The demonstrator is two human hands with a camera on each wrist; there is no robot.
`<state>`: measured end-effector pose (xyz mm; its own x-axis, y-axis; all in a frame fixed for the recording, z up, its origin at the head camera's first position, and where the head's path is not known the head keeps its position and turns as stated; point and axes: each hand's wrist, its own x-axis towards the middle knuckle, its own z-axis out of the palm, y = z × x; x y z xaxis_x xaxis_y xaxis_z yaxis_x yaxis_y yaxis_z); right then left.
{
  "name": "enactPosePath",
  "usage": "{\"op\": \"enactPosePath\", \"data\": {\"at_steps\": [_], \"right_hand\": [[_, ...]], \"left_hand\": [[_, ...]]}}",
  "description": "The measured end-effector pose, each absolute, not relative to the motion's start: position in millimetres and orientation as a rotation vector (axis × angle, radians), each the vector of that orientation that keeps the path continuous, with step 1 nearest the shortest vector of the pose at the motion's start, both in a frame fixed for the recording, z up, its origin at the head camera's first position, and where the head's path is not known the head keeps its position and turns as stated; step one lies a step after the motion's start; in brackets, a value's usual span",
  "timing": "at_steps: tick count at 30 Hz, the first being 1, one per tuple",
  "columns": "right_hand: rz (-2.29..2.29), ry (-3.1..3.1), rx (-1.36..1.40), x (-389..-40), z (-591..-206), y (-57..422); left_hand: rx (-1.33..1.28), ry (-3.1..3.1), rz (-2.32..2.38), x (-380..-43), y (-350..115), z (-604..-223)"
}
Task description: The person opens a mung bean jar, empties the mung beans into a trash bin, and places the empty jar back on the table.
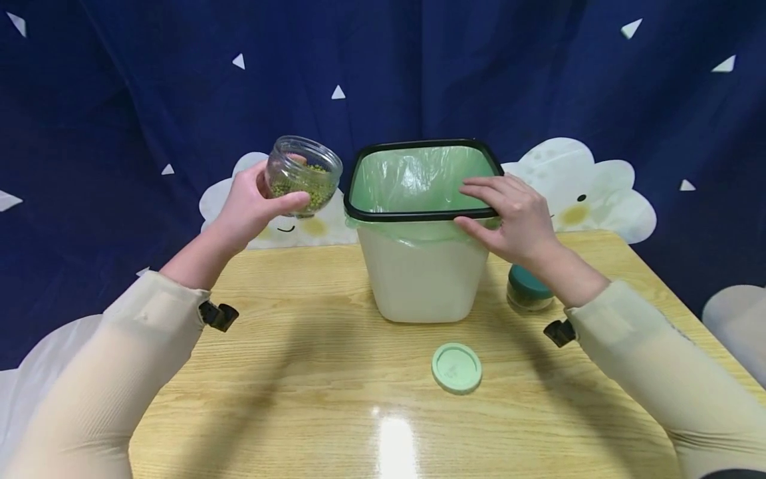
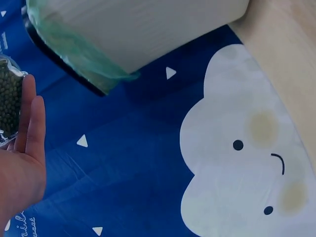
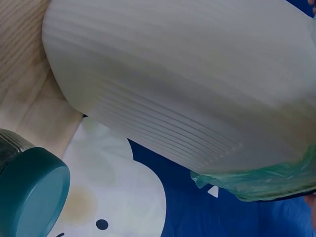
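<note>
The left hand [image 1: 242,203] was clamped round a clear jar [image 1: 304,174], thumb across the near side and fingers behind, with small green beans [image 1: 317,189] inside. The jar was lidless and held up off the bench [image 1: 335,286], its mouth tipped towards the right hand. It looked stiff and smooth, probably fairly light yet slippery, and perhaps fragile if it was glass; the loose beans would likely have shifted with any tilt. Its rounded side, where the left hand had it, seemed the best hold, leaving the mouth free.

Between the hands stood a white bin [image 1: 425,273] with a green liner [image 1: 419,176], thin and soft by its look, under a black rim [image 1: 425,216]. Nearer the wearer, a pale green lid [image 1: 457,368] lay flat.

The right hand [image 1: 514,213] was at the bin's right side, thumb and fingers apart, fingers reaching over the opening; how firmly it pressed could not be told. Below it stood a teal-topped jar [image 1: 529,287].
</note>
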<state>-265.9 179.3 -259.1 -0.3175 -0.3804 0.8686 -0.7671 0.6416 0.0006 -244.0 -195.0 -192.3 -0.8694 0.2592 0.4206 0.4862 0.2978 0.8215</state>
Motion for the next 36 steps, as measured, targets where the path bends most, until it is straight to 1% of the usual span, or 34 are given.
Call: {"op": "enactPosePath", "data": {"at_steps": [11, 18, 27, 36], "right_hand": [[0.541, -1.951, 0.901, -265.3, -259.6, 180.4], [0.542, -1.953, 0.911, -265.2, -259.5, 180.1], [0.538, -1.962, 0.890, -263.8, -259.9, 180.3], [0.545, -1.953, 0.891, -261.0, -260.0, 177.8]], "left_hand": [[-0.626, -2.489, -1.443, -268.8, -177.4, -160.6], [-0.662, -2.554, -1.401, -281.0, -159.2, -143.7], [-0.735, -2.629, -1.235, -296.0, -136.3, -127.8], [-0.730, -2.702, -1.086, -304.1, -126.5, -111.2]]}}
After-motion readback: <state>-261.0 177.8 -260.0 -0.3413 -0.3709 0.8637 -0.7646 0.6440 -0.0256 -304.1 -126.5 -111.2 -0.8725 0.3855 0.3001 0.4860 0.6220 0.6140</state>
